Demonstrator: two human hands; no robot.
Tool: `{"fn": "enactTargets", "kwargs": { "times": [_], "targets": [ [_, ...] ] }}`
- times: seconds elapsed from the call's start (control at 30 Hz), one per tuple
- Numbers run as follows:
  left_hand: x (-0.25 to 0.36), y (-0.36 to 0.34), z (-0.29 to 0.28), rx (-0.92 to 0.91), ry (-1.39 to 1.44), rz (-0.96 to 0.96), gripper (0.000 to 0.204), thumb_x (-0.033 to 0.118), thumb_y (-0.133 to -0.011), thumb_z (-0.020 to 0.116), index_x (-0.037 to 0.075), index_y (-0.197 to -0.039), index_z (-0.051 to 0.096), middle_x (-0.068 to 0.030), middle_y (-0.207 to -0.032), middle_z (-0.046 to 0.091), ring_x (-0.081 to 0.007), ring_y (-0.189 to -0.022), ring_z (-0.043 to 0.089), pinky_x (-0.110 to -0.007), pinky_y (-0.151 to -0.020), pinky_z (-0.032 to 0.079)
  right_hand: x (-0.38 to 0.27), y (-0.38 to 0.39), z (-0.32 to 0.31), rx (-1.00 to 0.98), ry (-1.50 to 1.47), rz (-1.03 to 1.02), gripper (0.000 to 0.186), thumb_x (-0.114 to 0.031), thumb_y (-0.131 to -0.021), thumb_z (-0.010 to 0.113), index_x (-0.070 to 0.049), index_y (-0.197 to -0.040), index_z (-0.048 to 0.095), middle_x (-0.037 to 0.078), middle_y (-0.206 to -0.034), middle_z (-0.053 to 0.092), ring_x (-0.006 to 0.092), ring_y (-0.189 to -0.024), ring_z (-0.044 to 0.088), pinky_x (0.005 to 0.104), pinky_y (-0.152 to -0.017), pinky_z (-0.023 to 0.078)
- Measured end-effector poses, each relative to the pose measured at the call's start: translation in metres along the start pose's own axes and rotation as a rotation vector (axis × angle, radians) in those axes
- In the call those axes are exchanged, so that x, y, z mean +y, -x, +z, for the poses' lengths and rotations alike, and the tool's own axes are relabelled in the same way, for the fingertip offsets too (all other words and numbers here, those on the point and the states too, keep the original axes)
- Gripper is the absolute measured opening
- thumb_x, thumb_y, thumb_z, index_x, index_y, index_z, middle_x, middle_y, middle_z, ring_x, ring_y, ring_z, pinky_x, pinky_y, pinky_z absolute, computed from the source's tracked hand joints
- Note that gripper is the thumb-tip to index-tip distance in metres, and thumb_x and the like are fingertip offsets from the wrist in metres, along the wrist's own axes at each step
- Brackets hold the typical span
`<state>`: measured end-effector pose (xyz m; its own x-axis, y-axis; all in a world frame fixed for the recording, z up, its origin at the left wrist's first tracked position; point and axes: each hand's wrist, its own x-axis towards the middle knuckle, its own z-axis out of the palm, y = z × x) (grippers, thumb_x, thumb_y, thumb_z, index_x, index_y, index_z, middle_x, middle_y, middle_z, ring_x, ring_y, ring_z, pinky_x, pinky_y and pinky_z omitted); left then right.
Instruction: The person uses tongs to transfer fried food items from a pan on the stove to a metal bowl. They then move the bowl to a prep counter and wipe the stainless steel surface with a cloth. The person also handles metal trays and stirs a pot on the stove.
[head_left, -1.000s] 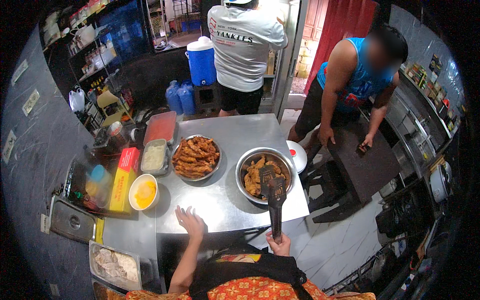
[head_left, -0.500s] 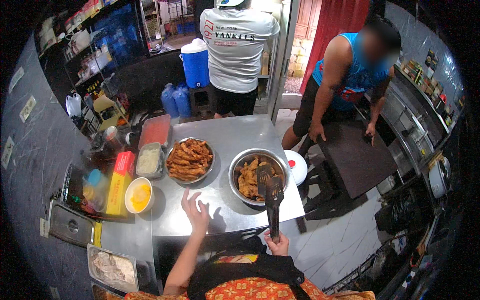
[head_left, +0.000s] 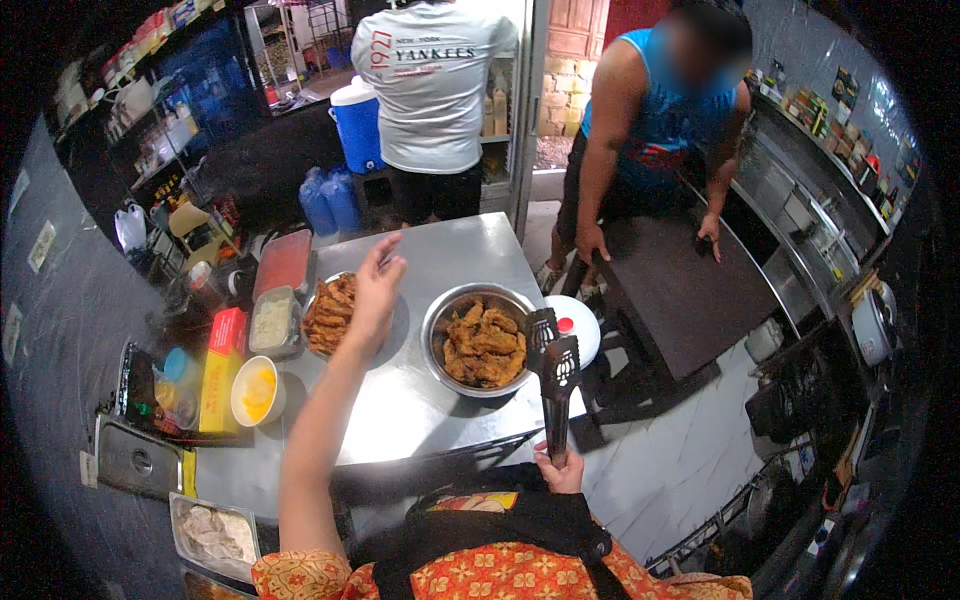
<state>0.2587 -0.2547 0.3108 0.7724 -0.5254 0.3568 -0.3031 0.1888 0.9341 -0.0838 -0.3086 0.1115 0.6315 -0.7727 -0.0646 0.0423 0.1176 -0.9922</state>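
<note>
My left hand [head_left: 378, 292] reaches over the right side of a metal bowl heaped with fried chicken strips [head_left: 326, 318], fingers apart and holding nothing; whether it touches anything I cannot tell. My right hand [head_left: 559, 469] grips black tongs [head_left: 555, 392] upright at the steel table's front-right edge. Their heads are at the right rim of a second steel bowl [head_left: 473, 349] of fried chicken, beside a round white lid [head_left: 587, 330]. Left on the steel table [head_left: 440, 245] are a bowl of yellow liquid [head_left: 254, 391], a yellow-and-red box [head_left: 220, 379] and containers of red [head_left: 283, 262] and pale [head_left: 275, 320] contents.
A person in blue [head_left: 637, 120] bends over a dark tabletop [head_left: 685, 300] at right, both hands on it. A person in white [head_left: 435, 95] stands at an open glass-doored unit behind the table, near a blue cooler [head_left: 357, 130]. A tray of pale meat [head_left: 212, 532] sits lower left.
My left hand has risen and moved forward to above the left chicken bowl. The tongs have come out of the right bowl toward its rim. The person in blue has shifted the dark tabletop slightly.
</note>
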Motion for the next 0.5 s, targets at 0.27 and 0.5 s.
{"fn": "enactTargets", "kwargs": {
  "times": [0.27, 0.5],
  "targets": [
    [0.007, -0.049, 0.010, 0.086, 0.473, -0.563, 0.045, 0.017, -0.086, 0.055, 0.009, -0.127, 0.038, -0.0193, -0.119, 0.043, -0.0321, -0.109, 0.049, -0.045, -0.090, 0.041, 0.016, 0.001, -0.027, 0.033, 0.155, -0.289, 0.010, -0.010, -0.075, 0.066, -0.005, -0.083, 0.063, -0.004, -0.058, 0.054, 0.0007, -0.050, 0.042, 0.0187, -0.048, 0.035],
    [-0.006, -0.080, 0.012, 0.021, 0.522, -0.674, 0.042, 0.013, -0.082, 0.057, 0.010, -0.123, 0.046, -0.0189, -0.128, 0.027, -0.0322, -0.109, 0.045, -0.043, -0.091, 0.042, 0.007, 0.003, -0.023, -0.049, 0.199, 0.025, 0.011, -0.010, -0.075, 0.065, -0.004, -0.084, 0.061, -0.005, -0.065, 0.051, 0.0021, -0.058, 0.040, 0.0205, -0.053, 0.033]
  ]
}}
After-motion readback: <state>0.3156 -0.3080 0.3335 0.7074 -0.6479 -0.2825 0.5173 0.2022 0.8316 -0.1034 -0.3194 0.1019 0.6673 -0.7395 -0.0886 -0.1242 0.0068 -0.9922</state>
